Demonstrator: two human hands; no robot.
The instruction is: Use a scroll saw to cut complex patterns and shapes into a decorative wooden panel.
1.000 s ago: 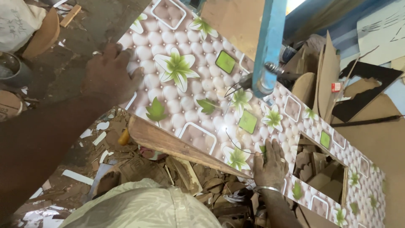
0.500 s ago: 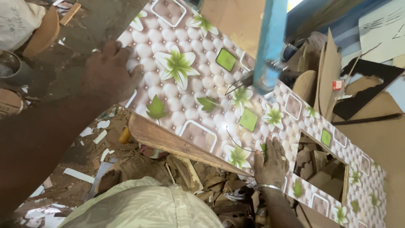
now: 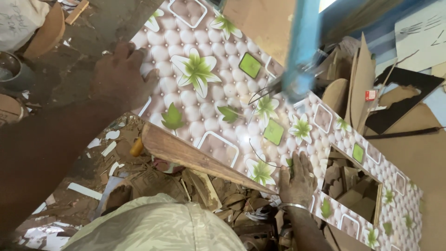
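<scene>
Fingers first: the left hand (image 3: 121,76) lies spread and flat, palm down, pressing on the patterned board (image 3: 223,100) at its near-left edge, gripping nothing. The right hand (image 3: 297,182) is likewise open, fingers splayed on the board's lower edge, a metal bangle (image 3: 291,205) at the wrist. The board itself, quilted white with green flowers and squares, runs slantwise from upper left to lower right, and a square hole (image 3: 352,186) is cut through it just right of the right hand. A blurred blue tool (image 3: 302,51) stands over the board's upper middle, a thin dark cord (image 3: 260,95) trailing from it across the pattern. Under the board's near edge shows a wooden plank (image 3: 195,155), running between the two hands. Below the board, wood scraps (image 3: 209,190) litter the ground; right of it lean brown sheets (image 3: 357,88).
</scene>
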